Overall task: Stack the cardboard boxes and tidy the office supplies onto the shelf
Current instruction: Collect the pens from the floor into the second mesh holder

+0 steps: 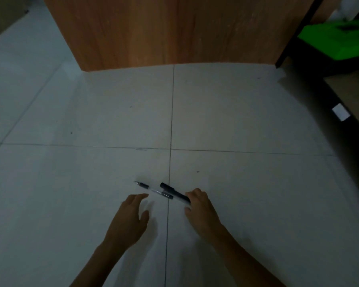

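While a brown box (2, 15), probably cardboard, sits alone at the far left edge of view, my left hand (131, 216) is spread wide and empty above the floor (247, 121), fingertips just short of the clear pen (153, 190). That pen lies flat on the tiles, tip pointing up and left. Its rear end meets the black pen (174, 192) right at a grout line, touching or crossing it, I cannot tell which. My right hand (201, 208) has fingers and thumb curled round the black pen's back end. Whether that pen is off the tiles yet is unclear.

By my reading the job is at an early stage. Both pens are down at floor level, well apart from the shelf (292, 38), and no stack of boxes shows anywhere. Left to do: gather the clear pen with the free hand, carry the pair across, then deal with the boxes.

Open tile runs wide to my left and ahead, until a wooden panel (174, 32) closes off the far side. To the right the floor is bare as far as the shelf's black frame, which holds a bright green item (336, 38) above a brown surface bearing a white label (340, 112). The frame's foot and low front rail look like the edges to watch on the way over.
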Demonstrator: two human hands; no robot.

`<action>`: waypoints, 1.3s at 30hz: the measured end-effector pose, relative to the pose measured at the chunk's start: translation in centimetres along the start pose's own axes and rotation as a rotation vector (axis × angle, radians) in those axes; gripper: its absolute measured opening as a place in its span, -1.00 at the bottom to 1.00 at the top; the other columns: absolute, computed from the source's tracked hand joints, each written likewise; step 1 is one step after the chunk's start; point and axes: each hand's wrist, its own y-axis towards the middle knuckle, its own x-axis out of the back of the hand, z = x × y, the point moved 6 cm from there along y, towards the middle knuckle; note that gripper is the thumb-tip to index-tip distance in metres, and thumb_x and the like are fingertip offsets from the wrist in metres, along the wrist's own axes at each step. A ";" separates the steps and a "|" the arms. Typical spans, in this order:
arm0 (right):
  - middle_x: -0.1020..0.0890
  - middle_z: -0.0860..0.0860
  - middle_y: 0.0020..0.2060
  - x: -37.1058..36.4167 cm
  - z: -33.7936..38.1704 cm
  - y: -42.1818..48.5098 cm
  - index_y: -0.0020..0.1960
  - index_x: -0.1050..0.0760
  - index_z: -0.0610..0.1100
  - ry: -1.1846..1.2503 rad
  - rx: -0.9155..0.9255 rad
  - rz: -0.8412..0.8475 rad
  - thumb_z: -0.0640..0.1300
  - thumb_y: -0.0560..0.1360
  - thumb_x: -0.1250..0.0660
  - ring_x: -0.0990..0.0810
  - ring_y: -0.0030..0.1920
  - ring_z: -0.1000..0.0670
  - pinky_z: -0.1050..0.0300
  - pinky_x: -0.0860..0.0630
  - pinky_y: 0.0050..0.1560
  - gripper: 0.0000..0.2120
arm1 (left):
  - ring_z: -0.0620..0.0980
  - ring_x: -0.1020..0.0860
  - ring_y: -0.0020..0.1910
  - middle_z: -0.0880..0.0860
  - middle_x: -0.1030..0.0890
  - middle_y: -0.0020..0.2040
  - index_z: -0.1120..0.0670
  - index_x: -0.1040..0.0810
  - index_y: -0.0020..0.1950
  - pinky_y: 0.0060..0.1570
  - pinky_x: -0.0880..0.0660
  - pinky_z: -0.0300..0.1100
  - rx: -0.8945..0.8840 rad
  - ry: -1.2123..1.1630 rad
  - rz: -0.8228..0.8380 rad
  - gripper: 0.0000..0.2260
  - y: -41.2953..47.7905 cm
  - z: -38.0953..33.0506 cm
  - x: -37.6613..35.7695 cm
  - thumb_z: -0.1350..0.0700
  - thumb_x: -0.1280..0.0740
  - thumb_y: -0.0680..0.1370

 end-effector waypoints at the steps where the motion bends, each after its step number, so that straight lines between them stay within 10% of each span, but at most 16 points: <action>1: -0.51 -0.06 -0.02 -0.6 0.0 0.7 0.07 -0.55 -0.17 -0.018 0.012 -0.008 -0.19 0.44 -0.43 -0.51 -0.04 -0.03 0.23 -0.49 -0.10 -0.78 | 0.07 -0.44 0.24 0.11 -0.46 0.30 0.14 -0.38 0.38 0.21 -0.33 -0.18 0.009 0.002 0.007 -0.54 0.3 0.3 -0.4 0.00 -0.22 0.51; 3: -0.53 -0.05 -0.14 -0.7 -0.2 1.7 -0.09 -0.60 -0.17 -0.034 0.017 -0.069 -0.19 0.37 -0.51 -0.52 -0.15 0.00 0.31 -0.43 -0.26 -0.84 | 0.06 -0.45 0.23 0.10 -0.46 0.29 0.14 -0.39 0.37 0.19 -0.33 -0.20 0.015 0.000 0.001 -0.48 0.9 0.8 -0.6 -0.04 -0.15 0.46; 16: -0.42 -0.11 0.15 -2.9 6.3 5.4 0.27 -0.39 -0.19 -0.110 0.093 -0.140 -0.05 0.55 -0.22 -0.40 0.14 -0.08 0.08 -0.42 0.16 -0.66 | 0.07 -0.42 0.27 0.12 -0.44 0.32 0.13 -0.38 0.38 0.19 -0.25 -0.26 0.065 0.031 -0.107 -0.59 1.6 3.8 0.1 0.18 -0.31 0.54; 21: -0.52 -0.06 -0.36 -3.7 7.9 4.2 -0.29 -0.55 -0.15 -0.288 0.148 -0.233 -0.15 0.11 -0.58 -0.49 -0.37 -0.01 0.19 -0.46 -0.41 -0.73 | 0.04 -0.39 0.30 0.11 -0.41 0.35 0.12 -0.34 0.41 0.19 -0.20 -0.31 0.056 0.038 -0.101 -0.59 1.4 3.8 0.1 0.16 -0.28 0.56; 27: -0.49 -0.06 -0.41 -5.0 5.5 1.8 -0.33 -0.52 -0.13 -0.338 0.009 -0.162 -0.14 0.11 -0.59 -0.46 -0.43 0.00 0.18 -0.42 -0.46 -0.74 | 0.05 -0.41 0.28 0.13 -0.44 0.33 0.14 -0.35 0.40 0.19 -0.24 -0.28 0.042 0.005 -0.084 -0.58 0.5 2.7 -0.7 0.17 -0.29 0.55; 34: -0.46 -0.15 0.16 -4.6 0.7 -1.9 0.23 -0.35 -0.25 0.011 -0.252 -0.001 -0.23 0.61 -0.05 -0.49 0.05 -0.04 0.16 -0.43 0.05 -0.76 | 0.06 -0.42 0.28 0.12 -0.43 0.33 0.13 -0.35 0.40 0.23 -0.30 -0.20 0.050 -0.026 -0.015 -0.58 -2.6 0.6 -2.0 0.15 -0.29 0.55; 39: -0.45 -0.03 -0.12 -1.4 -1.1 -7.9 0.35 -0.22 -0.21 0.663 -0.506 0.316 -0.17 0.63 -0.04 -0.37 -0.32 0.08 0.23 -0.37 -0.35 -0.69 | 0.07 -0.44 0.26 0.10 -0.45 0.31 0.11 -0.35 0.40 0.24 -0.34 -0.14 0.016 -0.059 0.038 -0.59 -5.0 -3.4 -2.3 0.17 -0.30 0.55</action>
